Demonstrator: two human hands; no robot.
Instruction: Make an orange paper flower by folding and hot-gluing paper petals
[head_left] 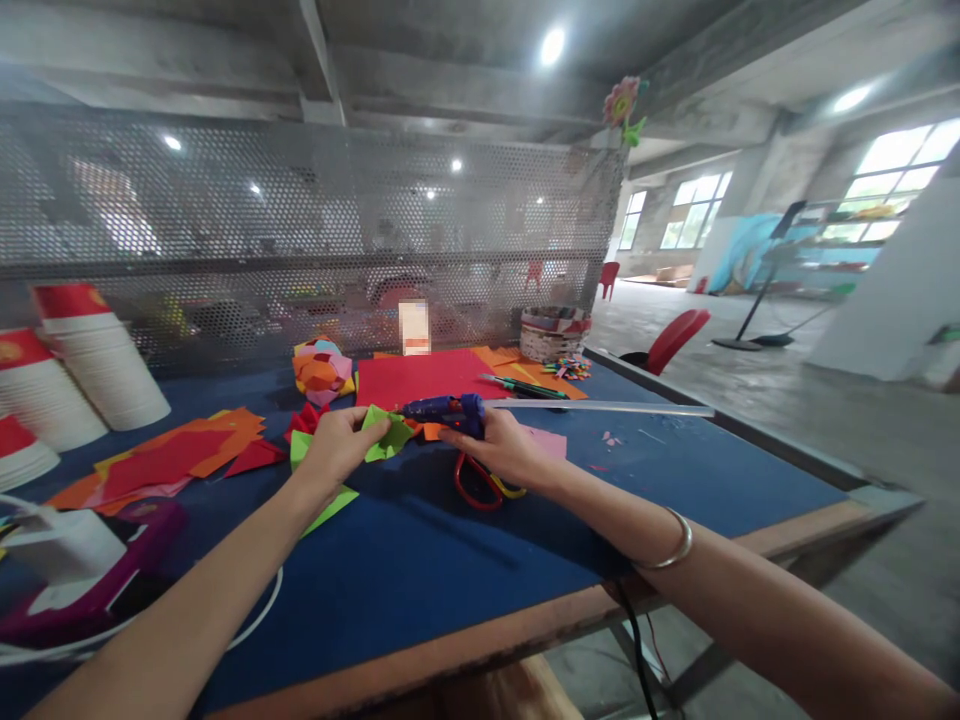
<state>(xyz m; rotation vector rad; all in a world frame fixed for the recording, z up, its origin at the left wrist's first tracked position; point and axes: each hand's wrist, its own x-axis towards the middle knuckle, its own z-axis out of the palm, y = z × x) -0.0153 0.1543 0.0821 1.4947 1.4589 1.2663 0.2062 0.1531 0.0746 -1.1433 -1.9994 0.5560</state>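
Over the middle of the table, my left hand (343,441) pinches a folded piece of green paper (387,437). My right hand (504,446) is wrapped round the handle of a blue glue gun (447,407), whose nozzle points left at the green paper. Whether the nozzle touches the paper I cannot tell. A long clear glue stick (600,406) juts out of the gun's back to the right. Below my right hand lie scissors (478,484) with red and yellow handles. More green paper (330,511) lies under my left hand, and red folded paper (301,420) sits behind it.
Stacked paper cups (112,370) and coloured sheets (180,455) stand and lie at left, near a purple-and-white power strip (90,570) with a white cable. At the back are a red sheet (427,375), a paper ball (322,370), pens (525,386) and a woven basket (553,335) before a perforated screen (300,220).
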